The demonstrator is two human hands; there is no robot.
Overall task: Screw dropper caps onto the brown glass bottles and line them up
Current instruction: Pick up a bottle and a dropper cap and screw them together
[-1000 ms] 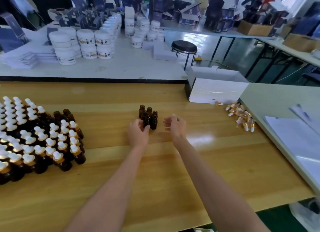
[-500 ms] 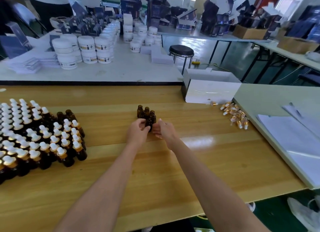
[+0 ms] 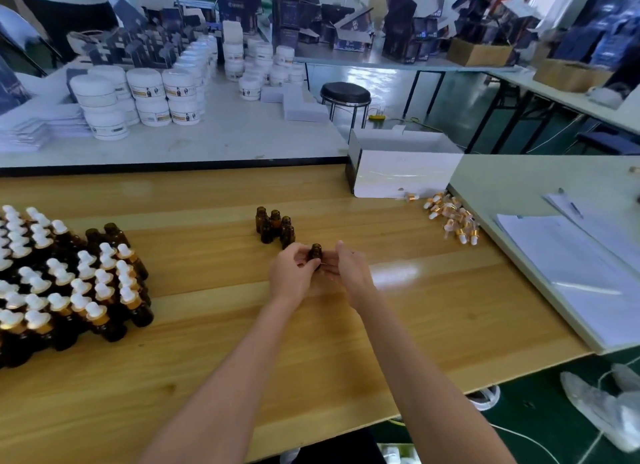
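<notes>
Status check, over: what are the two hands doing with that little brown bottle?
Left hand holds one uncapped brown bottle. Right hand open beside it, no cap seen in it. Dropper caps lie loose at far right, nothing between.

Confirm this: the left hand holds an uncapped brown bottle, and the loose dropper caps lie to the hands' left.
Wrong side: the head view shows the loose dropper caps lying to the hands' right. The left hand does hold the uncapped brown bottle.
</notes>
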